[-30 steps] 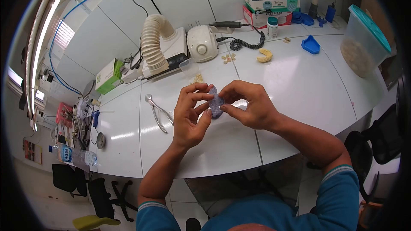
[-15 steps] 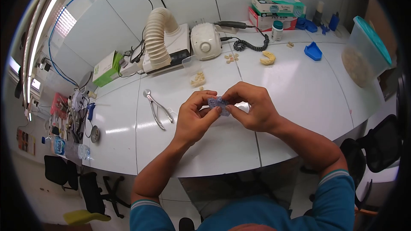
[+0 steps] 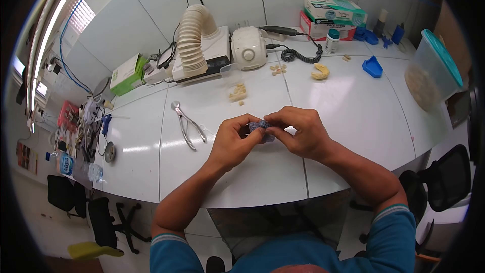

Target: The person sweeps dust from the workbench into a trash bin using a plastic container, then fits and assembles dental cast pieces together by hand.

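Piece of blue-grey material [image 3: 256, 126], seemingly light, maybe brittle | left hand [image 3: 233, 141], right hand [image 3: 302, 132] both pinching it | best held edgewise

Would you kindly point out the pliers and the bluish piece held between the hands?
Pliers [image 3: 179, 112]: head view, where the handles meet.
Bluish piece [image 3: 256, 125]: head view, on its visible upper part.

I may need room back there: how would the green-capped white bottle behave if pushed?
Pushed high, the green-capped white bottle may tip, being upright and taller than wide. Pushed low, it might slide, as the tabletop looks glossy. Its crisp outline suggests stiff plastic, but hidden contents leave weight uncertain.
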A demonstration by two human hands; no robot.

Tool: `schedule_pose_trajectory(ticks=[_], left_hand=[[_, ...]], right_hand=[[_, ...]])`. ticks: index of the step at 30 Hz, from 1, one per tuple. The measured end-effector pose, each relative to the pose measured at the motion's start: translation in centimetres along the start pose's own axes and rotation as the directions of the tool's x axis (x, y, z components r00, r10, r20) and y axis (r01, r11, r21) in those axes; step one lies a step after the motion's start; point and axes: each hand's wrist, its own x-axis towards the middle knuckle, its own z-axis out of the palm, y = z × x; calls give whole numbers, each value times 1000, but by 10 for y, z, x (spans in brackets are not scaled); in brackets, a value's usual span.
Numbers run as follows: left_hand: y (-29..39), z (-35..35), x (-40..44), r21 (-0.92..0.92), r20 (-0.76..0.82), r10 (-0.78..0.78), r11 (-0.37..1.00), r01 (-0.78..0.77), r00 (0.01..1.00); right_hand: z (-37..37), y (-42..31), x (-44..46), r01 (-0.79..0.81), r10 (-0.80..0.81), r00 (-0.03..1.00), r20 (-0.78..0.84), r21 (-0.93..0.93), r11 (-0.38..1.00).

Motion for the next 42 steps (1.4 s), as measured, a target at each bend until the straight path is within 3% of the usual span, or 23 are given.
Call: schedule_pose_trajectory(ticks=[9, 21, 29, 36, 39, 42], left_hand=[[8, 6, -4, 57, -75, -22, 998, 27, 997], [4, 3, -6, 123, -31, 23, 992, -19, 999], [12, -5, 1, 0, 30, -8, 1000, 8, 1000], [7, -6, 4, -68, 37, -53, 996, 56, 998], [3, -7, 7, -46, 36, -25, 999, 26, 999], [6, 4, 4, -162, -51, 50, 985, -58, 997]], right_hand=[[2, -5, -3, -10, 12, 999, 32, -36, 999], [-2, -6, -2, -58, 56, 997, 46, 32, 998], [-4, -1, 2, -266, 270, 963, 16, 250, 931], [-4, 4, 4, -218, 217, 976, 26, 155, 963], [-3, 7, 3, -169, 168, 986, 21, 157, 973], [-2, 5, 3, -164, 163, 986, 20, 163, 973]])
